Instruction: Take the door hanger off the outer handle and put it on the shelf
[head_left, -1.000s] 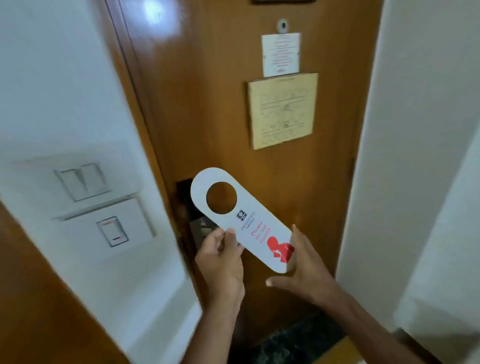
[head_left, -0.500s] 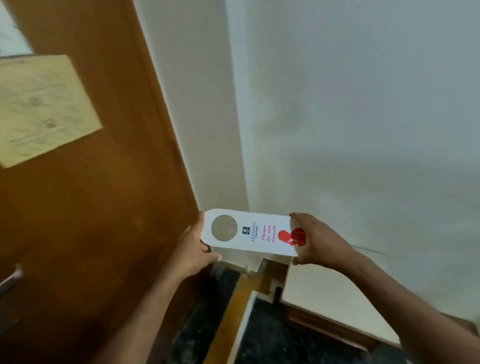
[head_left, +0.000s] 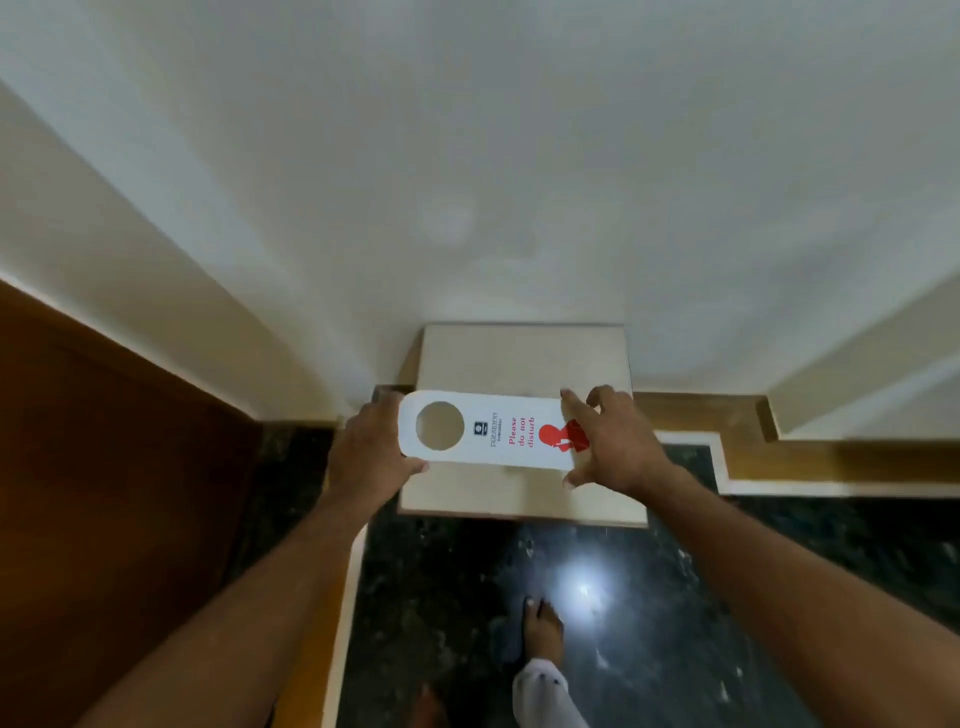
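A white door hanger (head_left: 493, 431) with a round hole, red "Please do not disturb" text and a red figure lies flat and sideways over the small beige shelf (head_left: 524, 358). My left hand (head_left: 369, 452) grips its hole end. My right hand (head_left: 608, 441) pinches the red-figure end between thumb and fingers. I cannot tell whether the hanger touches the shelf top. The door handle is out of view.
The brown door (head_left: 114, 519) stands at the left. White walls (head_left: 467, 182) close in behind the shelf. Below are a glossy dark stone floor (head_left: 675, 597) with a light glare, a wooden skirting (head_left: 831, 457) at the right, and my bare foot (head_left: 543, 629).
I have turned from the door to face the wall and look down. Both hands have carried the hanger from the door over to above the shelf, keeping their hold on its ends.
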